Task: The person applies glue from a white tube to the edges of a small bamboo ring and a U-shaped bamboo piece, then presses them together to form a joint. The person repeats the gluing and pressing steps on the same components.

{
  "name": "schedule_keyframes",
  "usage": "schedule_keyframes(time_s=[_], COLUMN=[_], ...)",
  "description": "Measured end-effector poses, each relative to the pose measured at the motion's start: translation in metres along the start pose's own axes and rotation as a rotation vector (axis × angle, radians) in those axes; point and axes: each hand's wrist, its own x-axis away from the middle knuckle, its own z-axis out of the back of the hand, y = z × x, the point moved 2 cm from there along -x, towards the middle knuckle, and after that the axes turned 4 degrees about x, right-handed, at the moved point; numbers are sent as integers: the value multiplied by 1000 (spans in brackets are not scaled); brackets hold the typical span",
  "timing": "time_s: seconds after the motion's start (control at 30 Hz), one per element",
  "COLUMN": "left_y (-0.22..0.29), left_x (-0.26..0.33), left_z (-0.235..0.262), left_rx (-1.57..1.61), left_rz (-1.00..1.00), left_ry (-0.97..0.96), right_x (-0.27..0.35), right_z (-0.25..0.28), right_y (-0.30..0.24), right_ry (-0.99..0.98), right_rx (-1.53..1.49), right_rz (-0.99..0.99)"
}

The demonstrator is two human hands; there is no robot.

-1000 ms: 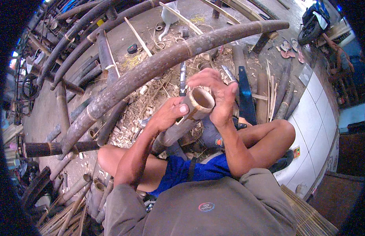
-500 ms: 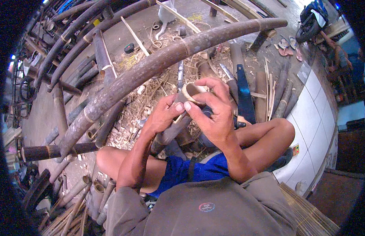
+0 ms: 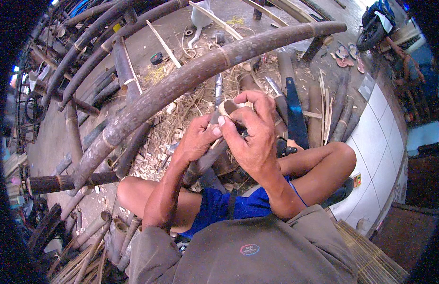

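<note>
A short hollow piece of bamboo (image 3: 222, 109) is held between my two hands above my lap, its open end tilted up. My left hand (image 3: 195, 139) grips its left side, thumb pressed along it. Around the right side of the rim curl the fingers of my right hand (image 3: 255, 130), with the thumb on the near edge. The fingers partly hide the piece. Under the hands, a thicker bamboo length (image 3: 211, 160) lies between my legs. Beyond them rests a narrow shiny tool (image 3: 218, 87). To the right are a knife (image 3: 275, 87) and a dark-bladed saw (image 3: 295, 111).
A long curved bamboo pole (image 3: 172, 78) arches across in front of me, over wood shavings (image 3: 158, 142). Split strips and bamboo lengths (image 3: 342, 118) lie at right beside white tiles (image 3: 375, 137). More bamboo (image 3: 91, 227) is stacked at left. A white cat (image 3: 201, 18) is at the far side.
My right hand has shifted slightly on the bamboo piece, its thumb moving a little up and left along the rim. The left hand stays nearly in place.
</note>
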Motion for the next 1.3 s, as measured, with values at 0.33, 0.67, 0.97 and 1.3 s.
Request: schedule_keyframes(time_s=[0.33,0.67,0.97,1.3], left_y=[1,2,3,-18], left_x=[1,2,-1,-2], left_z=[-2,-9,-9,0], left_rx=[1,-7,49,-23], left_rz=[-50,-38,-30,91], left_ry=[29,12,-21,80], right_x=[1,0,1,4], right_z=[9,7,10,12], right_y=[2,4,5,10], right_ry=[-43,-29,-55,-36], right_rx=[24,-22,-8,-28], right_rz=[9,17,-5,-7])
